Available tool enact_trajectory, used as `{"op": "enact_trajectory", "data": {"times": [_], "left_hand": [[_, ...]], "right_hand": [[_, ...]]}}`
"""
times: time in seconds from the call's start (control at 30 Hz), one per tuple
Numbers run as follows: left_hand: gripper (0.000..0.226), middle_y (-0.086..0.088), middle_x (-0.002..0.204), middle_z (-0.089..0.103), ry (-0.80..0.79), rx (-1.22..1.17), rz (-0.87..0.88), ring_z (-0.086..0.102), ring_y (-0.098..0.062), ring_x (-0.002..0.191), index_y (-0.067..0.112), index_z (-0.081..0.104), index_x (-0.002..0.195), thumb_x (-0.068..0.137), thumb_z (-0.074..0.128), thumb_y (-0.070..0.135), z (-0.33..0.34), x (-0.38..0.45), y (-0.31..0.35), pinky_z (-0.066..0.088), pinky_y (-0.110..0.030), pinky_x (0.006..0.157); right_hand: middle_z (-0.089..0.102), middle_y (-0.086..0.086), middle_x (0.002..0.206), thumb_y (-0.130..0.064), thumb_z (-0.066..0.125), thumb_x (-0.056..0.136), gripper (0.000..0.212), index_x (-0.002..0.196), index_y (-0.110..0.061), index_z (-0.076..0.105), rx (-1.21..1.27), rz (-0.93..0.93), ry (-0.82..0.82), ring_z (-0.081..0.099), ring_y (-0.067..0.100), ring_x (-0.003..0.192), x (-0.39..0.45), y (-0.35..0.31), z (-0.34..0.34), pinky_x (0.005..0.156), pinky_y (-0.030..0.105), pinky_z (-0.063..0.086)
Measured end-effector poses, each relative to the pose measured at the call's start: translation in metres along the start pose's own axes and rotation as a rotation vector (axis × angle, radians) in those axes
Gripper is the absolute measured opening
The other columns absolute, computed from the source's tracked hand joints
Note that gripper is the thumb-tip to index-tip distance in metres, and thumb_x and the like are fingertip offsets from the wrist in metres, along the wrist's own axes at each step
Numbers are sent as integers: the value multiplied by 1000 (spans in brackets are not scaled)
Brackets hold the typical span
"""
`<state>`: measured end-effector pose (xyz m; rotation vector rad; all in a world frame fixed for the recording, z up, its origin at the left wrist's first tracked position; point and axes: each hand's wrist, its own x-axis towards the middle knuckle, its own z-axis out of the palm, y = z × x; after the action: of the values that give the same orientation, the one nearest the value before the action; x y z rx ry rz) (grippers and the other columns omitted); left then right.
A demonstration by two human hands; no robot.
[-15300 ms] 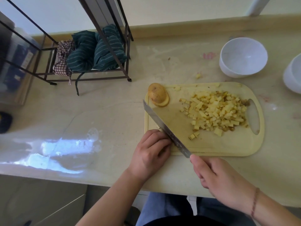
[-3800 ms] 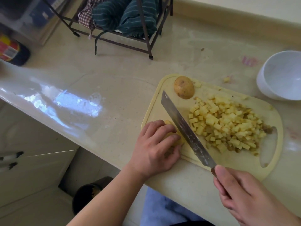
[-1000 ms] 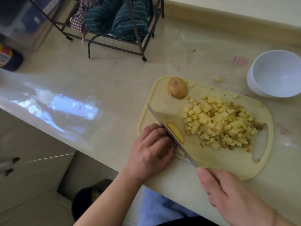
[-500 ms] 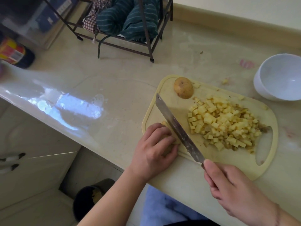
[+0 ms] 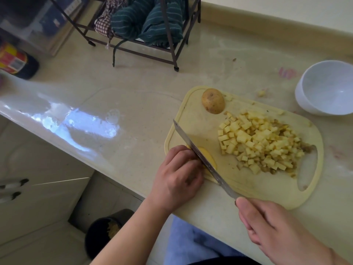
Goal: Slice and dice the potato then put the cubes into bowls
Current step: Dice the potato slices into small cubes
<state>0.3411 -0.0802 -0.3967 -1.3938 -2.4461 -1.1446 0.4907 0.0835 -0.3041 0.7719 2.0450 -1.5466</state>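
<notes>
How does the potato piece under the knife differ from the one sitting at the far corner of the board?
The potato piece under the knife shows pale yellow cut flesh; the far potato piece shows only brown skin. The first is held by the left hand against the blade; the second sits alone, untouched. Both rest on the cutting board, beside the diced cubes.

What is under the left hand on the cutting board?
A potato piece: its cut yellow face shows beside the knife blade. The rest is covered by the left hand, so its size cannot be seen.
</notes>
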Motion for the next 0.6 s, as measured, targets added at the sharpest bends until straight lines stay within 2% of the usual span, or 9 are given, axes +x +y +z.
{"op": "enact_trajectory", "data": {"times": [0.13,0.23,0.37,0.5,0.6], "left_hand": [[9,-16,95,70,0,0,-7,63,-35,101,-3,76,88,79,79,-2,0,0,-1,55,-41,85],[9,-15,95,70,0,-5,-7,63,-35,100,-2,77,88,80,78,-1,0,0,-1,55,-41,85],[9,-15,92,70,5,-18,-13,64,-35,98,-2,76,86,77,79,-3,0,2,-2,55,-40,84],[7,-15,90,69,6,-31,-19,64,-34,95,-2,76,84,78,78,-3,0,3,-1,55,-39,81],[5,-14,90,68,3,-36,-25,63,-34,95,-2,76,84,80,78,-1,-2,3,-2,55,-38,82]], "right_hand": [[37,-1,49,-96,26,63,88,72,-9,41,-35,8,21,35,5,46,-5,7,1,50,26,30],[38,-1,50,-92,29,67,82,71,-11,43,-27,19,22,37,5,47,-8,8,2,51,26,29],[41,-3,49,-87,24,72,76,68,-14,44,-66,36,45,40,5,46,0,0,5,52,25,33],[38,-4,47,-80,25,76,64,62,-21,44,-71,-52,61,36,5,45,24,-13,11,50,28,33],[34,-3,48,-80,28,77,67,61,-16,41,-71,-76,81,33,6,45,29,-13,10,49,27,29]]}}
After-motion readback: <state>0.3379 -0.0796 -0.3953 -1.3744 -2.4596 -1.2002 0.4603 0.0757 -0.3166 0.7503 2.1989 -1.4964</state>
